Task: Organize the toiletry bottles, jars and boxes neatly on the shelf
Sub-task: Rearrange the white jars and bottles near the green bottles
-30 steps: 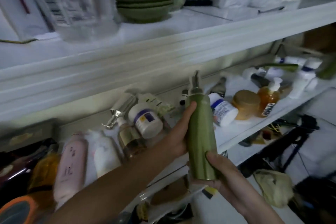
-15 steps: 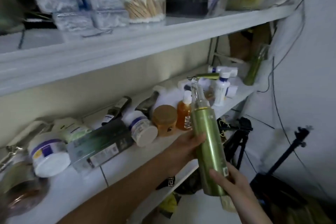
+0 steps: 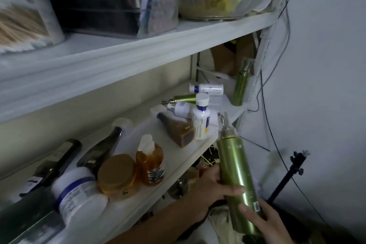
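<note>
Head view of a two-tier white shelf (image 3: 190,156) with toiletries. The green pump bottle (image 3: 235,172), metallic, with a clear cap over its pump, is held in the air in front of the shelf's right end, off the shelf board and just beyond its front edge, nearly upright with the top leaning slightly left. The left hand (image 3: 210,188) has a closed grip round the bottle's middle, thumb across the front. The right hand (image 3: 266,222) grips the lower body, thumb pressed beside the small label; the base is hidden behind this hand.

On the lower shelf, left to right: a dark green box (image 3: 25,222) lying flat; a white jar (image 3: 79,194) with a blue band, on its side; two dark bottles (image 3: 59,162) lying behind it; a gold-lidded jar (image 3: 117,176) on its side, touching an upright amber pump bottle (image 3: 150,162); a brown bottle (image 3: 176,128) lying down; an upright white bottle (image 3: 201,119) with blue print just beside it. Behind these lie a small white bottle (image 3: 178,108), a small green bottle (image 3: 182,98) and a white tube (image 3: 207,88). A second green pump bottle (image 3: 240,83) stands upright at the far right end.

The upper shelf (image 3: 138,51) carries clear containers, a tub of cotton swabs (image 3: 19,24) and a glass bowl (image 3: 227,0). A black tripod (image 3: 287,174) stands at the right, against the wall
</note>
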